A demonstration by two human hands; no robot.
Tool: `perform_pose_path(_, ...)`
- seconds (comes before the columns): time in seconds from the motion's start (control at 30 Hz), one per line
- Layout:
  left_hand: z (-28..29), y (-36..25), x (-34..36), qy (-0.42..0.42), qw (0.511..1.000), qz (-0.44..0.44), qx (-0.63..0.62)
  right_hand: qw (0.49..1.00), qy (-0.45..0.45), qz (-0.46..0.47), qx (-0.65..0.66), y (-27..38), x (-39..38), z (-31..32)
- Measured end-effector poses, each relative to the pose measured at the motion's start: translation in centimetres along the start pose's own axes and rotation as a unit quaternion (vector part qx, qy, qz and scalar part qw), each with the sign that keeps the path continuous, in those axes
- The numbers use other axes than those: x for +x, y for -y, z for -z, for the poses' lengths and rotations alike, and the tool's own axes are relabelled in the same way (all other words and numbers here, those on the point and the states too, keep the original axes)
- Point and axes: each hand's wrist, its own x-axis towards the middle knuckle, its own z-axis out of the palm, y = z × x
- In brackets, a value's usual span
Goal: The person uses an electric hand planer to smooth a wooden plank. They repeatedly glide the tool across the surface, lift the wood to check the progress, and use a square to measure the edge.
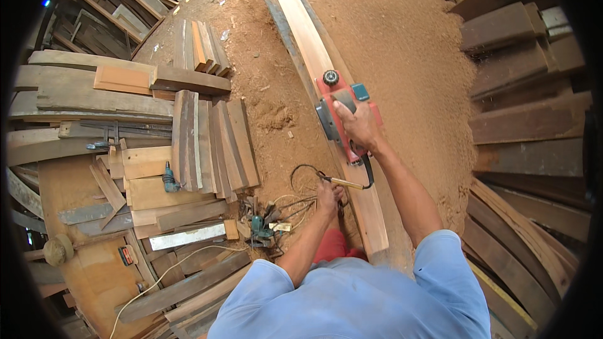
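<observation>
A long pale wooden board (300, 22) runs away from me, and a red electric planer (327, 88) with a black knob rests on it. My right hand (359, 127) is wrapped round the planer's handle from above. The planer's black power cord (369, 174) curves out of its rear, and a stiff tan section (347, 183) of it leads to my left hand (328, 196). That hand is closed on the cord, left of the board's near part. A loop of the cord stands out beyond my fingers. The planer hides the middle of the board.
Sawdust (408, 56) covers the ground around the board. Stacked planks (100, 97) fill the left, with a teal drill (169, 179) on them. A green power tool (259, 226) and cables lie by my left forearm. Dark timbers (527, 119) line the right.
</observation>
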Motion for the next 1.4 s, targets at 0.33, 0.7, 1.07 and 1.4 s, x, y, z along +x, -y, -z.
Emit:
perform_pose_path(0.33,-7.7,-1.3,-1.6,0.001,0.900,-0.228,0.371,0.994,-0.048,-0.011,-0.100,6.2,21.9,-1.5)
perform_pose_path(0.7,-9.3,-5.0,-4.3,-0.004,0.861,-0.219,0.459,0.991,0.031,-0.031,0.124,8.3,30.6,-1.5)
perform_pose_path(1.07,-3.1,3.1,0.9,0.041,0.980,-0.152,0.123,0.996,0.061,-0.018,0.068,0.9,0.4,-2.7)
perform_pose_path(1.4,8.9,3.5,-2.4,-0.085,0.955,0.251,-0.130,0.985,0.081,-0.113,0.099,-1.6,-17.4,-2.9)
